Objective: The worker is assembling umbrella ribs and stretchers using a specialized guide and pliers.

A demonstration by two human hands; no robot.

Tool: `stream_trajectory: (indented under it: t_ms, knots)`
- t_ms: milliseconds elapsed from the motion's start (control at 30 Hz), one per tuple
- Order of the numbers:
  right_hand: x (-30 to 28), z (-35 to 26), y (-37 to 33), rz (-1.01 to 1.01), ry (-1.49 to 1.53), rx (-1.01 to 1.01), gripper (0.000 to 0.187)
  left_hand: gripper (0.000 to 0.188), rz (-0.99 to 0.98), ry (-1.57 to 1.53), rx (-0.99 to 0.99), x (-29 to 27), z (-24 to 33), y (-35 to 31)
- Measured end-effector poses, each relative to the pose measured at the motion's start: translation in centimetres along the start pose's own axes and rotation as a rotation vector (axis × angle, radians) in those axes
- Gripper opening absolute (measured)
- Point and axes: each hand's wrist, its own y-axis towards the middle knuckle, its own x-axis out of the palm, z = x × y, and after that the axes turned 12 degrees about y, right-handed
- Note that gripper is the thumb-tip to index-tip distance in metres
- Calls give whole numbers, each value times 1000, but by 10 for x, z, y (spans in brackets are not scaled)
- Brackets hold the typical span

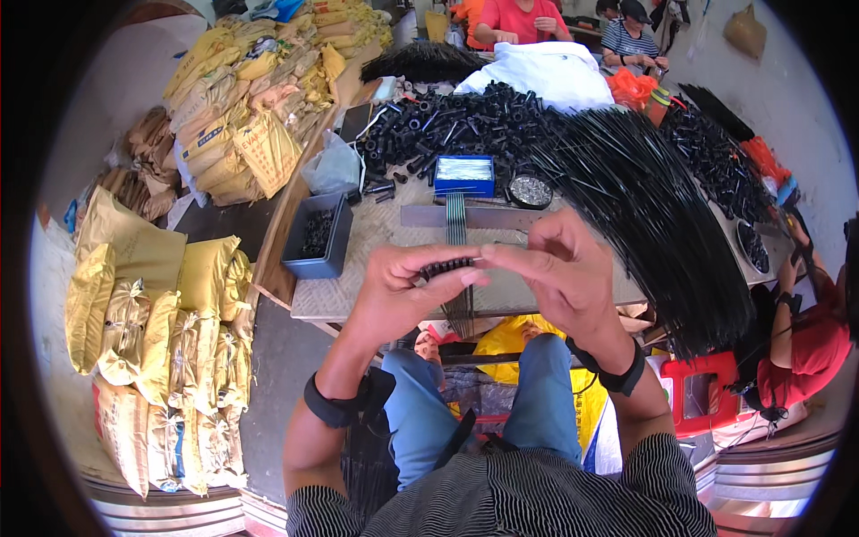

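Note:
Above the near edge of the worktable, my left hand (403, 285) grips a short row of small black ring-like pieces (445, 267) between thumb and fingers. My right hand (562, 273) meets it at the row's right end, with thumb and forefinger pinched together. Whatever lies in that pinch is too small to make out. Just behind my hands, a narrow bundle of thin dark rods (456, 219) lies across a flat metal strip (519, 217). A blue box (464, 189) holding thin pale pins stands beyond it, beside a round dish (530, 191) of small shiny parts.
Black tubular parts (474, 121) heap across the table's back. Long black rods (635, 233) fan over its right side. At left stand a grey-blue bin (313, 267) and a plastic bag (333, 167). Filled sacks (165, 331) are stacked left. Co-workers sit behind and right, near a red stool (702, 394).

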Motion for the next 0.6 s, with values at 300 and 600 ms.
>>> stream_trajectory:
  t_ms: [300, 600]
  knots:
    - [-13, -7, 13, -128, -270, -335, 34, 24, -45, 123, 53, -9, 6, -2]
    - [-18, -17, 24, -280, -138, -170, 22, 23, -136, 156, 78, -14, 5, -2]
